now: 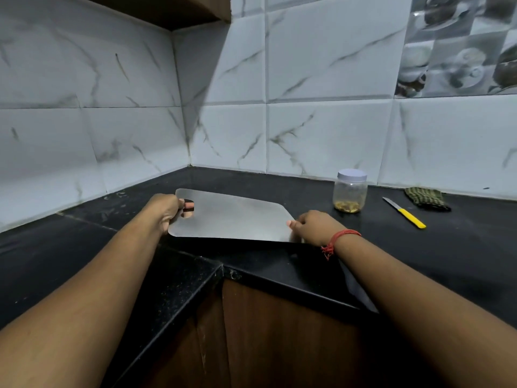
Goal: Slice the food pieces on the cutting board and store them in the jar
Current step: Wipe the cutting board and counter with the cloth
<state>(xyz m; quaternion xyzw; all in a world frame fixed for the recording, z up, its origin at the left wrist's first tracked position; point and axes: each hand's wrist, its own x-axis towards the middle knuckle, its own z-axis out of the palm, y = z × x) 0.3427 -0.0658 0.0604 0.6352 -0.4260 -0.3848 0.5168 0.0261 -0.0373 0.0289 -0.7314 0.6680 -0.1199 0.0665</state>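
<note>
Right of centre in the frame, near the foot of the back wall, stands a clear jar [349, 192] with a pale lid [352, 175] closed on top. Its contents are a shallow layer of yellowish-brown food pieces [347, 206] at the bottom; the rest of the jar holds nothing visible.

At centre frame, a thin metal cutting board [235, 218] with rounded corners is held by both hands, its near edge raised off the black counter [461, 247] so that a dark shadow lies beneath it. No food pieces show on its surface. The left hand [165, 211] grips the board's left end, fingers curled through the handle hole with fingertips showing in the opening. The right hand [314, 226] pinches the board's near right corner, thumb on top. A red thread band [337, 240] circles the right wrist.

Farther right, well apart from the jar, a knife [404, 212] with a yellow handle lies flat on the counter, blade pointing toward the wall. Just beyond it, close to the wall, lies a folded green striped cloth [426, 198].

The counter is an L-shaped black slab meeting in a corner at upper centre, with brown wooden cabinet fronts [279, 345] below in the lower frame. White marble-patterned tiles [321, 121] cover both walls; printed decorative tiles [458, 43] sit at upper right, and the underside of a wooden cupboard [167, 9] shows at upper left.
</note>
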